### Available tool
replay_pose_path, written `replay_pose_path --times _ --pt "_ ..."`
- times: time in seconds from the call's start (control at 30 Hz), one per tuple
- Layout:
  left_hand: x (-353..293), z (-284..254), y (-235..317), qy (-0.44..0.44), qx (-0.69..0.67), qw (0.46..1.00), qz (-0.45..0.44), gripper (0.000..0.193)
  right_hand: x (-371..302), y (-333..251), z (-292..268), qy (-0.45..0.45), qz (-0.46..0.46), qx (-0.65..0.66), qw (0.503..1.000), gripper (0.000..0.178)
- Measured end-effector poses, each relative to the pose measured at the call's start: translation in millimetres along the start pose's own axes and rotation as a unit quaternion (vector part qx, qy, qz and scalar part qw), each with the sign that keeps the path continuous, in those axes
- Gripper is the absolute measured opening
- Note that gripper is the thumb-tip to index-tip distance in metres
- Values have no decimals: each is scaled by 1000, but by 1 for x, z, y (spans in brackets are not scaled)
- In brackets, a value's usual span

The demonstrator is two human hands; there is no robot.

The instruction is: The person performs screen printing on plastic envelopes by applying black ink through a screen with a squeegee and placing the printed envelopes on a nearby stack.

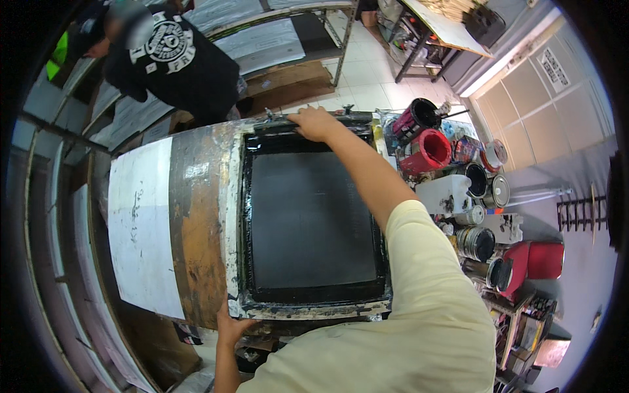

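A screen-printing frame (233, 216) lies in the middle of the view, its dark mesh (314, 219) bordered by glossy black and its rails spattered white and black. Faint marks on the mesh are too dim to make out, and the sleeve (429, 252) covers the frame's right near corner. The right hand (314, 123) is at 12 o'clock, its fingers bent over the far rail between two small clamps; the fingertips are partly hidden, so I cannot tell how firmly they grasp. The left hand (230, 324) is at 7 o'clock by the near left corner, thumb spread to the right along the near rail and fingers pointing up; the underside is hidden, and I cannot tell whether they grip. Its forearm is cut off by the lower edge.

Beneath the frame, a stained wooden board (200, 229) shows on the 9 o'clock side, with white paper (141, 229) farther out, its scrawl hard to read. At 2 o'clock stand a red bucket (416, 162) and a black-smeared can (409, 124); at 3 o'clock is a white jug (434, 194), and beyond it a red chair (545, 260), partly covered by cans. Between 10 and 11 o'clock stands a person in a black shirt (203, 69), legs mostly hidden.
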State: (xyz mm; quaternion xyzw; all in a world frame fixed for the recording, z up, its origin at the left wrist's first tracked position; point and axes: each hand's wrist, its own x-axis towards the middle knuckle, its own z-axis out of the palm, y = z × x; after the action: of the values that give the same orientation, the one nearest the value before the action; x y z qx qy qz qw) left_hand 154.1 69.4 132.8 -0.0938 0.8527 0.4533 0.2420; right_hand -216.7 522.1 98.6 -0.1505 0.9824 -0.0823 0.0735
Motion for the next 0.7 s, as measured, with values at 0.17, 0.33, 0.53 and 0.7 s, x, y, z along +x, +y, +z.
replay_pose_path --times 0.17,0.33,0.53,0.7 --pt "0 -3 -23 18 24 997 65 97 7 -15 3 18 -9 12 1000 45" --pt "5 -8 -49 9 32 999 32 122 7 -10 8 20 -6 25 999 45" --pt "4 -7 -46 19 25 999 12 122 6 2 31 149 -15 -2 989 39" --pt "7 -9 -50 -2 4 1000 9 119 8 -19 41 198 77 -44 976 30"
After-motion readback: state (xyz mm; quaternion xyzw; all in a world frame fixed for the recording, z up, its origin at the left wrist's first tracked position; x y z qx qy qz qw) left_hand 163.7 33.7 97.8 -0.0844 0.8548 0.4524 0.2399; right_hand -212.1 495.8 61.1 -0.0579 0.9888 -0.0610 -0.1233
